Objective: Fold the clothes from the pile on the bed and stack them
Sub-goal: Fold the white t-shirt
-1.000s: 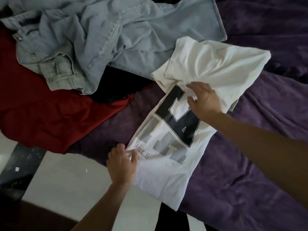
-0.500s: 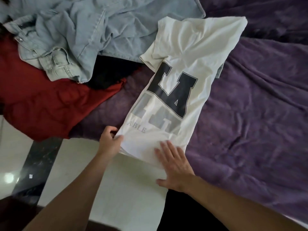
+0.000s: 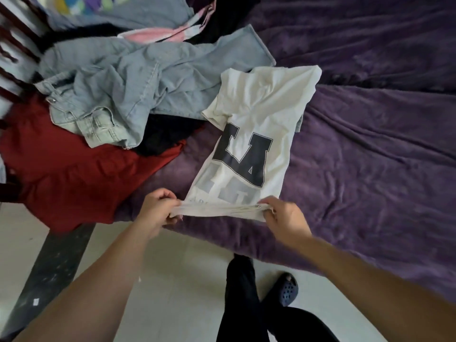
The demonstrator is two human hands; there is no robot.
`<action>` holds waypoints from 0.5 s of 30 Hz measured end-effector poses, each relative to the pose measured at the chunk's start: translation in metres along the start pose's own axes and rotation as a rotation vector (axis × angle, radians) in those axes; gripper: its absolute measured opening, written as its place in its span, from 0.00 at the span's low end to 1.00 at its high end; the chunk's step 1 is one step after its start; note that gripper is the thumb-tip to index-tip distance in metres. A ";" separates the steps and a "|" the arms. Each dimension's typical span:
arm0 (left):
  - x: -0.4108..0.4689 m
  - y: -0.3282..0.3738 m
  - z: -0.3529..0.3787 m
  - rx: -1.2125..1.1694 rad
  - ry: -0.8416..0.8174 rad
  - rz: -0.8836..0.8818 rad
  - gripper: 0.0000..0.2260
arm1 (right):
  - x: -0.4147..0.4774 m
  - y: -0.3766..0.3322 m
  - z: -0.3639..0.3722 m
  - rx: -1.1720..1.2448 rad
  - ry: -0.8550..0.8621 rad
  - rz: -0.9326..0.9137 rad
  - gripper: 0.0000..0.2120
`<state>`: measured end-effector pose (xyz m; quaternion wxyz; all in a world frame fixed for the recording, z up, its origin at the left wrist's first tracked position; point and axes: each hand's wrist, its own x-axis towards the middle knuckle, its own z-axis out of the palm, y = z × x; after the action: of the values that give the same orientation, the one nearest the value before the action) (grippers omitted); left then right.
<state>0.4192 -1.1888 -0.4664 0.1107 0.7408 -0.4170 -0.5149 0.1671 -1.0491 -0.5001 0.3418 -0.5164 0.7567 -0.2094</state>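
Observation:
A white T-shirt (image 3: pixel 261 114) with large black letters lies folded into a long strip on the purple blanket (image 3: pixel 370 156). Its bottom hem is bunched and lifted off the bed edge. My left hand (image 3: pixel 158 211) grips the hem's left corner and my right hand (image 3: pixel 283 215) grips its right corner. The unfolded pile sits to the left: light blue jeans (image 3: pixel 138 87), a red garment (image 3: pixel 69 169) and a black piece (image 3: pixel 165 134) between them.
More clothes, pink and multicoloured, lie at the far end of the pile (image 3: pixel 158 33). A dark wooden bed frame (image 3: pixel 14 45) stands at the top left. Pale floor tiles (image 3: pixel 177 280) and my dark trousers and shoe (image 3: pixel 286 290) are below the bed edge.
My right hand left the shirt's middle, flattened on the hem, then gripped its right corner. Both hands have now gathered and raised the hem. The camera view shifted back.

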 end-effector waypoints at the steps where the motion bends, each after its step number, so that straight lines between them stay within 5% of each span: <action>1: 0.009 0.019 0.005 -0.055 -0.021 -0.001 0.10 | 0.019 0.000 -0.011 0.015 0.027 0.045 0.12; 9: 0.108 0.143 0.075 -0.219 -0.091 0.113 0.06 | 0.164 0.006 -0.077 -0.068 0.192 0.338 0.18; 13: 0.126 0.123 0.087 0.382 0.035 0.574 0.12 | 0.169 0.014 -0.058 -0.326 0.193 0.238 0.26; 15: 0.124 0.096 0.089 0.695 -0.059 0.871 0.16 | 0.155 0.021 -0.030 -0.385 0.138 0.100 0.27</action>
<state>0.3102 -1.3158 -0.5324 0.0508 0.4782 -0.8327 -0.2744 0.0954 -1.1857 -0.5406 0.1943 -0.5185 0.8290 -0.0787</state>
